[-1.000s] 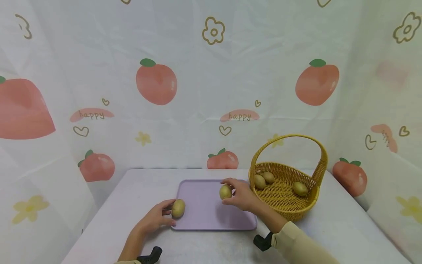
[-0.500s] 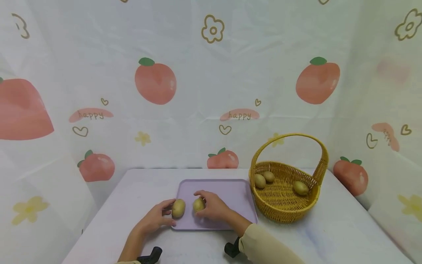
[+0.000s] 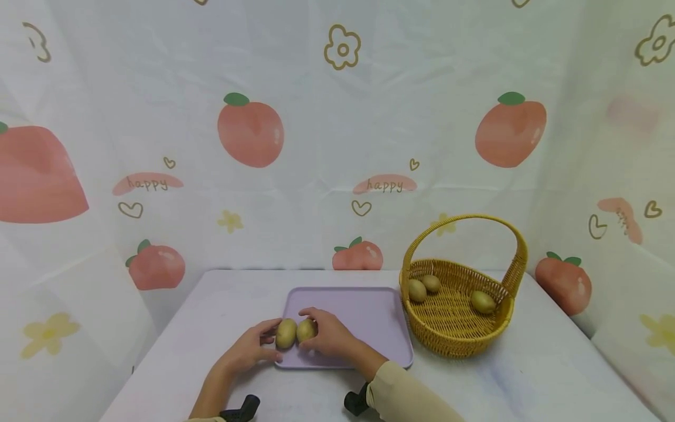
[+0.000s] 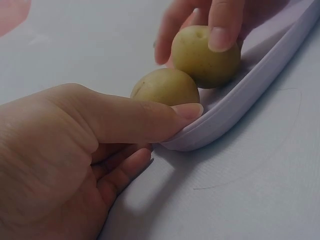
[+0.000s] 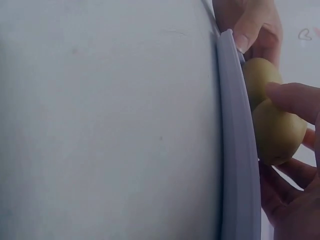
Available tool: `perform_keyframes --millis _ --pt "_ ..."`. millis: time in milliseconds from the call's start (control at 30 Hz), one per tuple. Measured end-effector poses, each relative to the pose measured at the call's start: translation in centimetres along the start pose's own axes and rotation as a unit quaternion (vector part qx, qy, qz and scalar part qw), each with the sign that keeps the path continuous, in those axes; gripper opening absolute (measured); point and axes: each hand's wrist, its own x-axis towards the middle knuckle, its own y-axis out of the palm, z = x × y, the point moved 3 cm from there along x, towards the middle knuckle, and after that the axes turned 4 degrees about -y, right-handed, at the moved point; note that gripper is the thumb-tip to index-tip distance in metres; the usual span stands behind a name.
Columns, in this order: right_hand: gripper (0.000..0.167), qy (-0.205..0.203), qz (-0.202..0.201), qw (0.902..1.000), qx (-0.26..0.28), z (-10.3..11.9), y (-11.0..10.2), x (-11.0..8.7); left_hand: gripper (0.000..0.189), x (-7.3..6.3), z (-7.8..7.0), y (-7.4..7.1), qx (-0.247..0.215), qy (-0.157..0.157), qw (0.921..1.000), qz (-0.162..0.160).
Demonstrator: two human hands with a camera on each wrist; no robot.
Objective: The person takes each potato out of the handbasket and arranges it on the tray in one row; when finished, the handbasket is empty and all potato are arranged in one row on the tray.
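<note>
Two yellow-green potatoes lie side by side at the left end of a lilac tray (image 3: 364,316). My left hand (image 3: 246,350) is at the tray's front left corner, its thumb on the rim and lower fingers outside it, close beside the left potato (image 3: 286,334). The left wrist view shows that thumb (image 4: 187,111) crossing in front of this potato. My right hand (image 3: 332,334) holds the right potato (image 3: 306,330) between thumb and fingers. From the right wrist, this potato (image 5: 280,131) appears against its neighbour (image 5: 261,80). Some fingertips of my left hand are hidden.
Right of the tray stands a yellow wicker basket (image 3: 459,349) with a tall arched handle. It holds 3 more potatoes (image 3: 482,302). The white table (image 3: 474,392) backs onto a fruit-printed cloth (image 3: 316,228).
My right hand has carried its potato leftward from over the tray's right part to beside the other potato. My left hand and the left potato have stayed in place.
</note>
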Motion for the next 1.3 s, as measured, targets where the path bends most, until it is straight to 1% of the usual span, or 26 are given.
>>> perform_keyframes --millis 133,267,367,500,733,833,967,1100,1167,1233,1300 --pt "0.070 0.011 0.007 0.9999 -0.001 -0.3 -0.2 -0.3 0.083 0.0 -0.1 0.0 0.000 0.003 1.0000 0.001" --pt "0.071 0.020 0.011 0.9997 -0.004 -0.7 -0.8 -0.9 0.083 0.1 -0.1 0.0 0.001 0.005 1.0000 0.001" --pt "0.069 0.019 0.013 0.9997 -0.007 -0.8 -1.6 -1.5 0.083 0.1 -0.1 0.0 0.002 0.003 1.0000 0.001" --pt "0.066 0.011 0.012 0.9998 -0.007 -0.6 -3.3 -2.7 0.084 0.1 -0.2 0.0 0.005 0.000 1.0000 0.002" --pt "0.058 -0.014 -0.008 0.9996 -0.024 0.0 -6.8 -4.4 0.084 -0.3 -0.3 -0.1 0.007 -0.008 0.9999 -0.007" --pt "0.052 -0.041 -0.023 0.9980 -0.043 0.2 -8.6 -5.0 0.084 -0.3 -0.3 -0.1 0.003 -0.011 0.9999 -0.006" --pt "0.041 -0.076 -0.049 0.9923 -0.085 0.5 -11.4 -5.9 0.084 -0.3 -0.2 0.0 -0.013 -0.011 0.9999 -0.002" --pt "0.031 -0.102 -0.077 0.9841 -0.123 1.0 -14.5 -6.8 0.083 -0.3 -0.3 0.1 -0.022 -0.010 0.9997 0.000" --pt "0.029 -0.102 -0.084 0.9806 -0.145 1.2 -16.0 -7.2 0.083 -0.3 -0.2 0.1 -0.023 -0.011 0.9997 0.002" --pt "0.027 -0.092 -0.087 0.9785 -0.163 1.1 -17.2 -7.6 0.083 -0.3 -0.2 0.1 -0.025 -0.012 0.9996 0.003" --pt "0.026 -0.080 -0.090 0.9784 -0.168 0.9 -18.5 -8.1 0.083 -0.2 -0.2 0.1 -0.026 -0.013 0.9996 0.003"
